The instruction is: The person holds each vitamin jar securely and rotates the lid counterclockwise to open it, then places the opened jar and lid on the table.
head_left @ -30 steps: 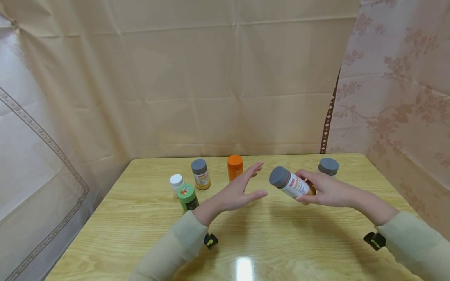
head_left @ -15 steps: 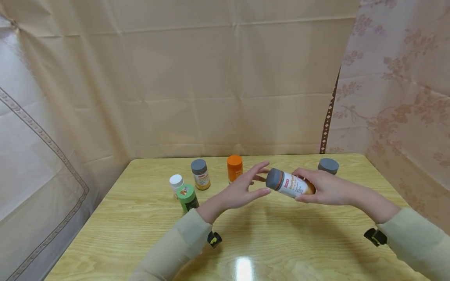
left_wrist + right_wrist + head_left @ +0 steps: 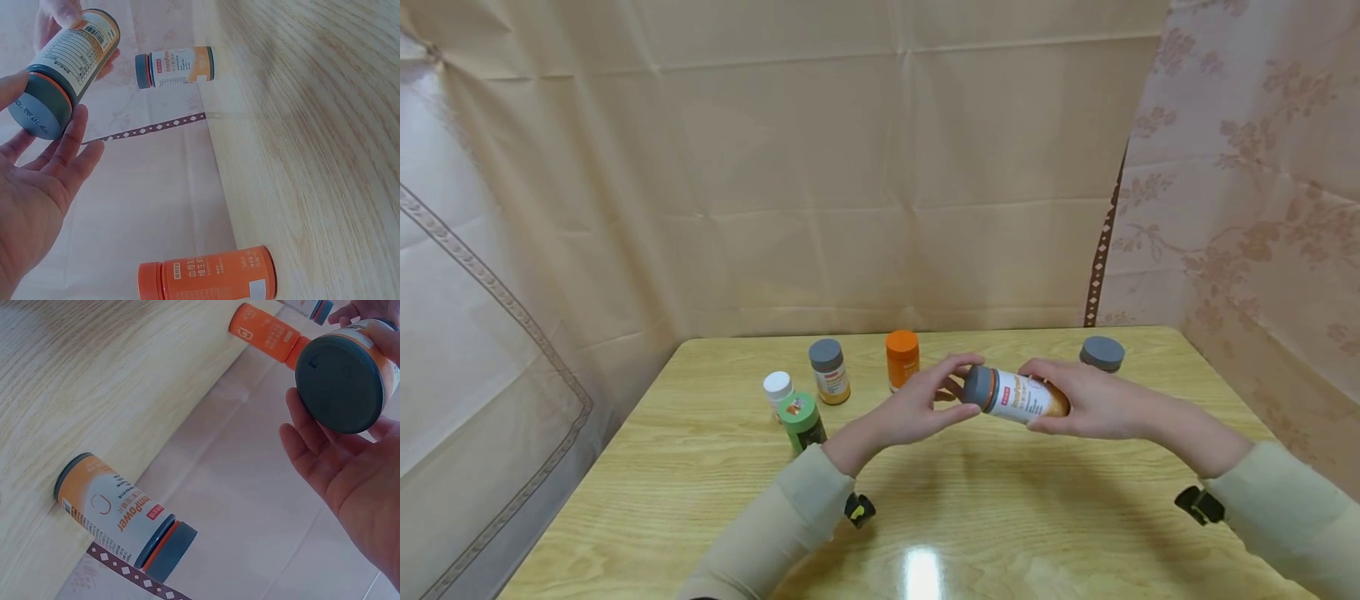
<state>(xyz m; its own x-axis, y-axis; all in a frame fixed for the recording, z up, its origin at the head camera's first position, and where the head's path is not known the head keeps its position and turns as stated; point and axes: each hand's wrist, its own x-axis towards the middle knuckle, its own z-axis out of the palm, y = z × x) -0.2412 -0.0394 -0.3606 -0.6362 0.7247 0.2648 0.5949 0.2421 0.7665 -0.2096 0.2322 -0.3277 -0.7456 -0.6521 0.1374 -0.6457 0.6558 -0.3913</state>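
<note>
My right hand [image 3: 1097,402] grips the lower end of a supplement bottle [image 3: 1022,396] with a grey lid and a white and orange label. It is held in the air, lying nearly level with its lid to the left. Around that lid come the thumb and fingers of my left hand [image 3: 910,410]. In the left wrist view, the left thumb and fingertips touch the grey lid [image 3: 40,112]. The right wrist view shows the bottle's dark base [image 3: 340,381] facing the camera, with right-hand fingers along its side.
An orange bottle [image 3: 902,358] and a grey-lidded bottle [image 3: 830,375] stand towards the back of the wooden table [image 3: 700,500]. At the left are a white-capped bottle [image 3: 777,387] and a green-lidded one [image 3: 800,417]. Another grey-lidded bottle [image 3: 1102,353] stands behind my right hand.
My left hand has moved right and its fingers have closed around the lid. The bottle has tipped closer to level and shifted slightly left in my right hand.
</note>
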